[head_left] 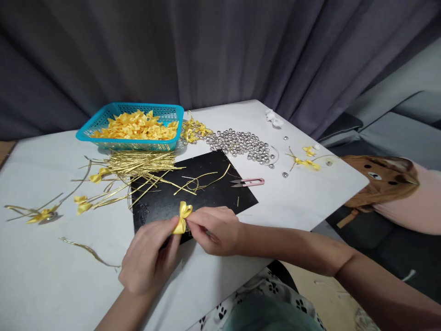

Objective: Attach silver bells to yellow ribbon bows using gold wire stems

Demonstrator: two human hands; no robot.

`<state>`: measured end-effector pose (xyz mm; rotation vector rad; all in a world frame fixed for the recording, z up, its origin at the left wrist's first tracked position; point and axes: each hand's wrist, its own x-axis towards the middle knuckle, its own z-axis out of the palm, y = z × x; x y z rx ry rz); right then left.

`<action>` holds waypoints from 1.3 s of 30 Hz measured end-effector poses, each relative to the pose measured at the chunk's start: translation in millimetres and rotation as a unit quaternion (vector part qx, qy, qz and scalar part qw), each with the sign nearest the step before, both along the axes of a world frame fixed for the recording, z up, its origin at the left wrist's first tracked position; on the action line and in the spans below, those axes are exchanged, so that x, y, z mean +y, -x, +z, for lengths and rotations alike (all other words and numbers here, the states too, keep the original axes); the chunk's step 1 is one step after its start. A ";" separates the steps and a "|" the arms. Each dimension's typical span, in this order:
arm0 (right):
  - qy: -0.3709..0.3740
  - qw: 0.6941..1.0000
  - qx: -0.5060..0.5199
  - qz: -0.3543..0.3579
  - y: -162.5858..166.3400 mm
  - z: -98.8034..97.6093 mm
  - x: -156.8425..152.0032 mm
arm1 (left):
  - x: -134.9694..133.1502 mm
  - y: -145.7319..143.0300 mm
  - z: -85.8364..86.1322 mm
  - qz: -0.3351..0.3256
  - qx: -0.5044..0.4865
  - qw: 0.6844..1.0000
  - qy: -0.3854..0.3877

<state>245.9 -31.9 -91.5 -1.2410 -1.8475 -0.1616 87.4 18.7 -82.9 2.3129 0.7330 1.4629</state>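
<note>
Both hands pinch one small yellow bow: left hand grips its lower tail, right hand closes on its knot, over the near edge of the black mat. Beyond the mat lie gold wires, silver beads and a blue basket. A loose pinch could undo the bow.

We are seeing both forearms bare to the elbow, with no sleeves, watches or rings showing on the left hand or the right hand. Below them, we are noticing a pale garment printed with small black paw marks covering the lap.
</note>
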 end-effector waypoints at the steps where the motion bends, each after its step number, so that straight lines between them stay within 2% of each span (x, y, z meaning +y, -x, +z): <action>1: 0.002 1.000 -0.019 -0.012 -0.9 -0.8 0.7 | -3.3 -4.0 -1.6 0.019 -0.017 0.999 0.020; 3: -0.019 0.998 -0.046 -0.033 -3.1 -1.9 3.1 | -9.5 -11.1 -4.9 0.072 -0.048 0.993 0.082; 5: -0.046 0.997 -0.055 -0.033 -5.8 -1.5 6.7 | -13.3 -16.1 -5.9 0.110 -0.085 0.970 0.201; 7: -0.056 0.997 -0.052 -0.005 -8.4 0.7 11.6 | -13.7 -18.8 -3.4 0.091 -0.126 0.919 0.362; 9: -0.052 0.997 -0.034 0.035 -11.1 3.8 17.3 | -11.8 -20.0 1.3 0.036 -0.182 0.848 0.496; 11: -0.060 0.996 -0.006 0.063 -13.9 6.4 23.3 | -9.4 -21.0 6.2 -0.005 -0.234 0.784 0.575; 12: -0.066 0.995 0.004 0.070 -15.3 7.1 25.9 | -8.4 -21.7 8.1 -0.015 -0.248 0.762 0.597; 14: -0.083 0.994 0.001 0.077 -17.4 7.3 29.6 | -7.2 -23.9 10.0 -0.017 -0.254 0.743 0.620; 18: -0.089 0.992 0.020 0.088 -16.4 3.9 29.9 | -6.9 -29.8 2.2 -0.002 -0.257 0.738 0.624; 23: -0.006 0.979 0.173 0.103 -11.5 -2.3 25.8 | -7.5 -31.1 -23.5 0.008 -0.236 0.702 0.672; 26: 0.044 0.972 0.207 0.103 -11.1 -3.8 24.2 | -9.4 -29.1 -31.0 0.029 -0.228 0.702 0.674; 31: 0.074 0.962 0.226 0.136 -11.9 -3.5 22.1 | -12.5 -31.2 -24.1 0.031 -0.223 0.716 0.660; 35: 0.097 0.948 0.266 0.145 -11.6 -4.5 21.4 | -13.6 -34.6 -21.3 0.061 -0.222 0.697 0.679; 39: 0.117 0.936 0.296 0.153 -11.0 -3.4 21.3 | -15.2 -35.5 -19.9 0.061 -0.216 0.705 0.673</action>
